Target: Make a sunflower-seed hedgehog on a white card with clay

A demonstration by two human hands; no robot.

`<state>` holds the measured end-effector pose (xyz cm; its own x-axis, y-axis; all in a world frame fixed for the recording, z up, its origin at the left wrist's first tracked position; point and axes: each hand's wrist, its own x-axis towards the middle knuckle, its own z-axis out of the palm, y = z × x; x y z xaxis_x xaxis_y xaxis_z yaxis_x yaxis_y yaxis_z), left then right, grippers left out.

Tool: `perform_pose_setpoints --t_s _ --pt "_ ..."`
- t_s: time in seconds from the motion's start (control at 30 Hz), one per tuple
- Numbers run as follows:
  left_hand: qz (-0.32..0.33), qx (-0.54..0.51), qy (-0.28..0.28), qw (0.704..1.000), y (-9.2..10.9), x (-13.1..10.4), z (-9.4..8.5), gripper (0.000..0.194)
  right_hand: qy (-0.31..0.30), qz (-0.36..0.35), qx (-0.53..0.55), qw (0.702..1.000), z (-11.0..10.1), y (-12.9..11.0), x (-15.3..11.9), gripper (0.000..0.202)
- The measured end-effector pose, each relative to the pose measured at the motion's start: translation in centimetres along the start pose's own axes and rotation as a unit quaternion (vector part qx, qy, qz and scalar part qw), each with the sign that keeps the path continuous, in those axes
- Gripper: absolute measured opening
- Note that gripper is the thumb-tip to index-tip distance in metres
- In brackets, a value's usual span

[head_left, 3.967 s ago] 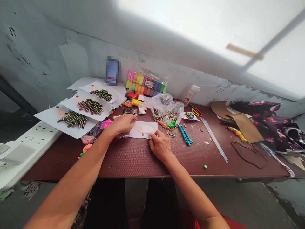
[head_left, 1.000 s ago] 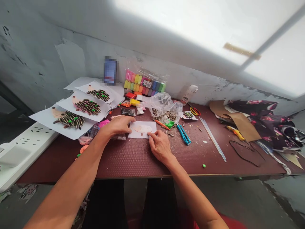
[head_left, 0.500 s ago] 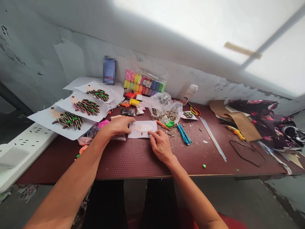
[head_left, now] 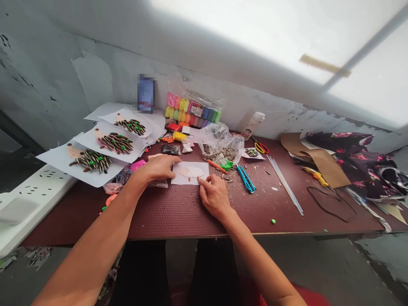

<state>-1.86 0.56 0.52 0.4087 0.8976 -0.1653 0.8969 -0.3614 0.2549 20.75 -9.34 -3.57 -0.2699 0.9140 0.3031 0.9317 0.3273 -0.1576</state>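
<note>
A small white paper card [head_left: 205, 169] lies flat on the maroon table, bearing a flattened pale clay shape [head_left: 190, 172] with a small brown clay piece [head_left: 189, 179] at its lower edge. My left hand [head_left: 161, 168] grips the card's left edge between thumb and fingers. At the lower right edge of the card is my right hand [head_left: 215, 193], its fingers curled and thumb and index tip close together. Whatever may be between those fingertips is too small to make out. Just right of the card lies an orange tool [head_left: 217, 165].
Sunflower seeds [head_left: 230, 154] spill from a clear bag behind the card. A blue cutter [head_left: 246, 179], scissors [head_left: 260, 146] and glue sticks [head_left: 285, 185] lie rightward. Seed-covered hedgehog pictures [head_left: 92, 160] are at left, near a power strip [head_left: 38, 197]. Packaged coloured clay [head_left: 193, 111] stands behind.
My right hand has shifted slightly left and down, its fingertips now nearer the card's lower right edge. My left hand stays at the left edge.
</note>
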Motion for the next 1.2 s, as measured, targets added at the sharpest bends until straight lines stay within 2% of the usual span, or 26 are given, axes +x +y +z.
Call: perform_pose_setpoints --t_s 0.2,0.43,0.6,0.97,1.2 --pt "0.002 0.003 -0.004 1.0 -0.02 0.01 0.03 0.061 0.017 0.005 0.006 1.0 -0.17 -0.15 -0.14 0.031" --pt "0.005 0.001 -0.009 1.0 -0.15 0.12 0.07 0.063 -0.001 -0.012 -0.009 1.0 -0.25 -0.41 -0.16 0.028" --pt "0.013 0.003 -0.01 1.0 -0.24 0.11 0.08 0.064 0.013 0.014 0.003 1.0 -0.17 -0.36 -0.11 0.032" --pt "0.014 0.004 -0.011 1.0 -0.17 0.11 0.09 0.063 -0.02 0.004 -0.052 0.998 -0.41 -0.85 0.35 0.027" --pt "0.012 0.004 -0.014 1.0 -0.18 0.13 0.08 0.065 0.01 -0.006 -0.065 0.998 -0.15 -0.75 0.13 0.029"
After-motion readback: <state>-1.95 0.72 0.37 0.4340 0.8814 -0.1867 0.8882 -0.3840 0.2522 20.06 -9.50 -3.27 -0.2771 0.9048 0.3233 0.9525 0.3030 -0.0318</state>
